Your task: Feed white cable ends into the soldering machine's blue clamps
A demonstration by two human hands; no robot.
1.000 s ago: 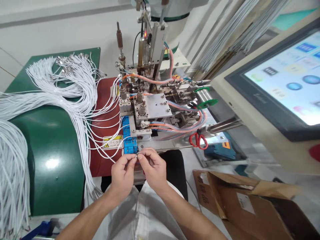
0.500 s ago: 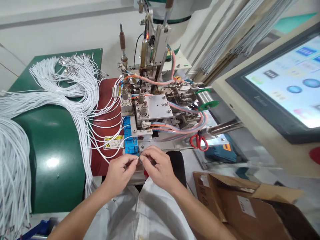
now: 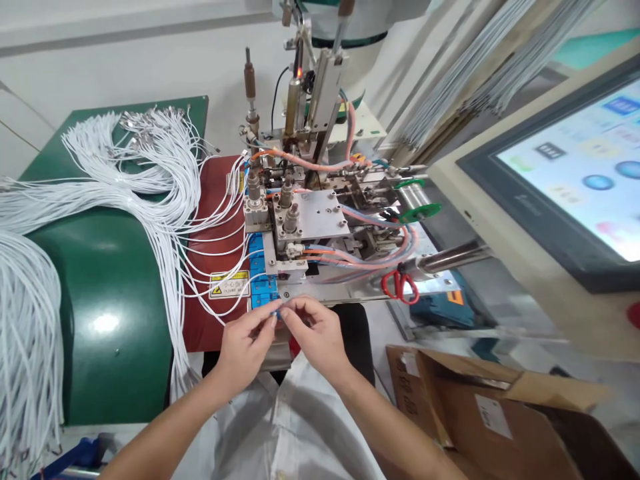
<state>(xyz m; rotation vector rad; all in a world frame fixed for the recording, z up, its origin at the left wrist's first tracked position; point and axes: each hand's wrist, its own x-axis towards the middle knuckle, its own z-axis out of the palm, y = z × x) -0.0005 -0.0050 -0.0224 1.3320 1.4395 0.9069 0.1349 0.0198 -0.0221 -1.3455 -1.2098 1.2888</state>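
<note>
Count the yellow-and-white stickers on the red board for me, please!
2. One sticker is near the front, beside the blue blocks and just beyond the left hand; the other sticker is farther back, partly behind white cables. More could hide under the cables.

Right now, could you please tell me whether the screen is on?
On: the screen is lit and shows coloured icons.

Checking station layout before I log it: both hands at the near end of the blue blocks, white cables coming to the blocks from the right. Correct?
One fix: in the head view, the white cables come from the left, not the right. The left hand and right hand are at the near end of the blue blocks.
</note>
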